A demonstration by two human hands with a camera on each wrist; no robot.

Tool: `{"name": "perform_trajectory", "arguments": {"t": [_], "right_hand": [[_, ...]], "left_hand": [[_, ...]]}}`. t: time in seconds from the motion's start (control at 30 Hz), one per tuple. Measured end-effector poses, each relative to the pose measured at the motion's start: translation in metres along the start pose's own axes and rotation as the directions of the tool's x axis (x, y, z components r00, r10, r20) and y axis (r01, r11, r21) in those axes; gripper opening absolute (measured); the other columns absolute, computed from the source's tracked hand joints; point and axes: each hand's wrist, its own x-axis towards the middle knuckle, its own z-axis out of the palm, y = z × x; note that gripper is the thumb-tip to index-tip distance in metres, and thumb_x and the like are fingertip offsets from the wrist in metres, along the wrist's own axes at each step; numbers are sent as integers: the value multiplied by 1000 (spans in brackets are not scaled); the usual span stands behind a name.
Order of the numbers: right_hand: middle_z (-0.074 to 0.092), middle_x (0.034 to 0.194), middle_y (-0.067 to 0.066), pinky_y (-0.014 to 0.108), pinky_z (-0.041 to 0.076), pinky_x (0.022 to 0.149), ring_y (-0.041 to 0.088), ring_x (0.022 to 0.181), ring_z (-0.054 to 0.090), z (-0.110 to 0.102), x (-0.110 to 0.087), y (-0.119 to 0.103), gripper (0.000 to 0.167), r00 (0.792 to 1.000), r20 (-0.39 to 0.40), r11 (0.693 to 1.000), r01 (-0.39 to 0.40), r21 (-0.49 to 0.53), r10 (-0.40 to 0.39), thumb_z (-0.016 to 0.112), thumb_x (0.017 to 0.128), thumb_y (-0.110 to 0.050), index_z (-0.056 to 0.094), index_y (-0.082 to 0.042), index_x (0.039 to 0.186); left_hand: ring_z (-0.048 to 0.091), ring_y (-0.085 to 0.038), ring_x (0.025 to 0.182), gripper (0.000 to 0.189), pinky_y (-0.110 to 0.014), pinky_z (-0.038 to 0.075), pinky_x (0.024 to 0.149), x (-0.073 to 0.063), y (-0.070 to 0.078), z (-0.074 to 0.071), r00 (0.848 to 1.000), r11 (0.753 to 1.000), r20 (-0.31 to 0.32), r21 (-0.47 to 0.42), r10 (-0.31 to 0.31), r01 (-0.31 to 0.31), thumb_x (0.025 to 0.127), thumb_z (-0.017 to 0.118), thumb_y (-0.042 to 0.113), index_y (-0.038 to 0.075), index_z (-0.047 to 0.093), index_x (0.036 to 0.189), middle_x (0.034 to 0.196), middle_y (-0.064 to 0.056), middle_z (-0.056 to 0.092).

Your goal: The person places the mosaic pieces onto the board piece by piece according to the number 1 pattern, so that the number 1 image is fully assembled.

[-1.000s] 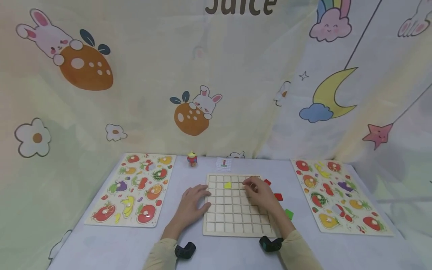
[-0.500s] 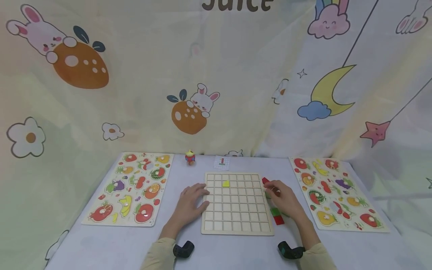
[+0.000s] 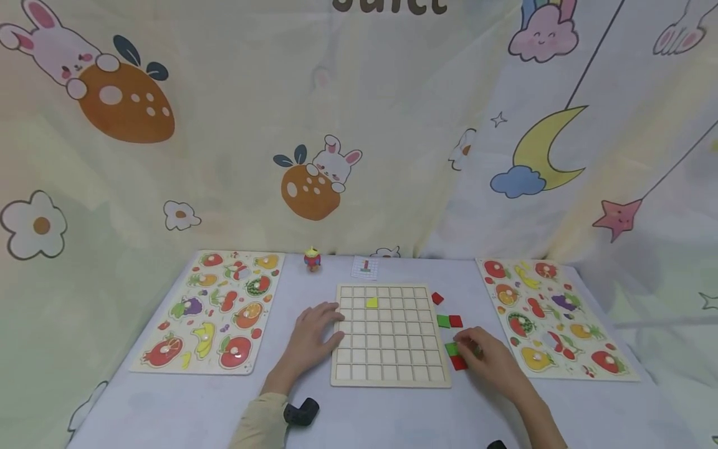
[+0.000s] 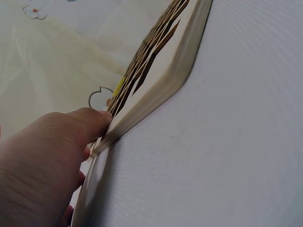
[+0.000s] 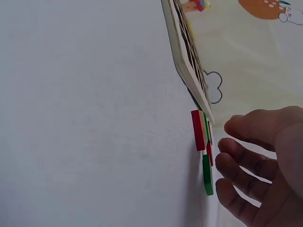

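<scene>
1. Left hand (image 3: 313, 333): digits spread, fingertips against the left edge of the wooden grid board (image 3: 389, 340). In my left wrist view the hand obscures most of its own fingers.
2. Right hand (image 3: 490, 357): fingers loosely bent, thumb apart from them, beside the loose tiles to the right of the board. I cannot tell whether a fingertip makes contact.
3. Yellow tile (image 3: 372, 302): located on the board, second row from the far edge, third column from the left.
4. Loose tiles: one red tile (image 3: 437, 298) near the far right corner; two green-and-red pairs nearer me. The fingers largely cover a further green tile (image 5: 208, 175) in my head view; my right wrist view shows it edge-on.
5. Printed card (image 3: 366, 267): behind the board; fine detail too small to read.
6. Right black wrist device (image 3: 497, 444): cut off by the lower frame edge.
</scene>
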Motion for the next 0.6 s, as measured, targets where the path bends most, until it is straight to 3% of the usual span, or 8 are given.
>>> {"name": "perform_trajectory", "arguments": {"t": [0.2, 0.37, 0.6], "right_hand": [[60, 87, -11, 18, 46, 67, 1, 76, 49, -2, -14, -7, 18, 997, 57, 999, -54, -2, 54, 69, 85, -21, 64, -17, 102], [57, 82, -8, 18, 43, 66, 5, 75, 48, 0, -22, -13, 25, 980, 108, 986, -165, -13, 165, 72, 82, -25, 62, -16, 103], [54, 81, -6, 19, 40, 63, 9, 76, 47, 6, -28, -11, 32, 963, 103, 968, -246, -42, 249, 75, 79, -28, 59, -15, 104]], "left_hand": [[44, -24, 133, 29, -56, 26, 109, 0, 0, -1, 1000, 1000, -4, -6, -10, 10, 85, 68, 31, 22, 63, 112, 137, -2, 54], [43, -24, 133, 29, -56, 25, 109, 0, -1, 0, 1000, 1000, 0, -14, -16, 16, 85, 68, 30, 22, 63, 113, 137, -2, 54], [44, -25, 133, 28, -57, 25, 109, 0, 0, 0, 1000, 999, -1, -37, -17, 17, 85, 69, 29, 21, 64, 111, 136, -3, 54]]}}
